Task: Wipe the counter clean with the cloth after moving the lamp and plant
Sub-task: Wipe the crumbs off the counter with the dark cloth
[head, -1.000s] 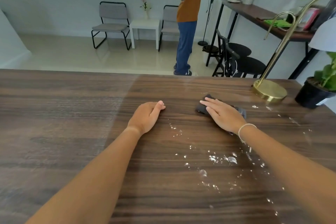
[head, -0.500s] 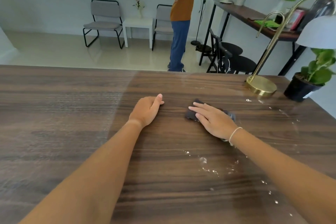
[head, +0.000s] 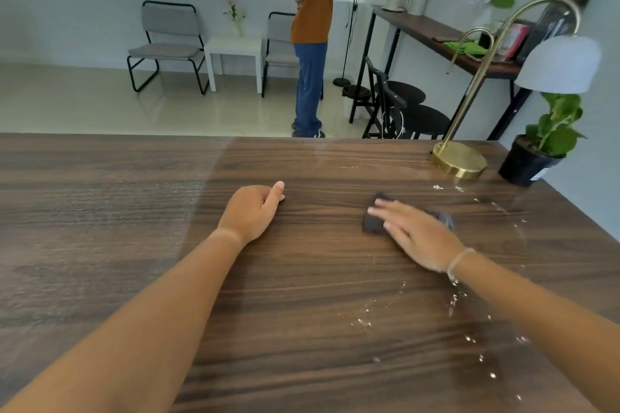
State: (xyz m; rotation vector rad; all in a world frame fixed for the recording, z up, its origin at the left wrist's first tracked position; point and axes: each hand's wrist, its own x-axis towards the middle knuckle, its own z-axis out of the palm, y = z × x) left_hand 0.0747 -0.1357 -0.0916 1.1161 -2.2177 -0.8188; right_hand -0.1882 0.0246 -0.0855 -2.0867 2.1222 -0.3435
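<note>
My right hand (head: 416, 235) lies flat on a dark cloth (head: 373, 222), pressing it onto the dark wooden counter (head: 134, 211); most of the cloth is hidden under the palm. My left hand (head: 252, 211) rests on the counter to the left of it, fingers curled loosely, holding nothing. A brass lamp (head: 459, 161) with a white shade stands at the far right of the counter. Beside it, at the right edge, is a green plant in a black pot (head: 526, 164). White specks and droplets (head: 469, 329) are scattered on the counter near my right forearm.
Beyond the counter's far edge a person in an orange top (head: 312, 37) stands on the floor, arm stretched right. Two black stools (head: 416, 114) and a side table (head: 436, 33) with objects line the right wall. Two chairs and a small white table (head: 235, 54) stand at the back.
My right hand slid the cloth leftward, then back right over the counter. Fewer white specks lie in front of my right arm. The person behind has raised an arm to the right.
</note>
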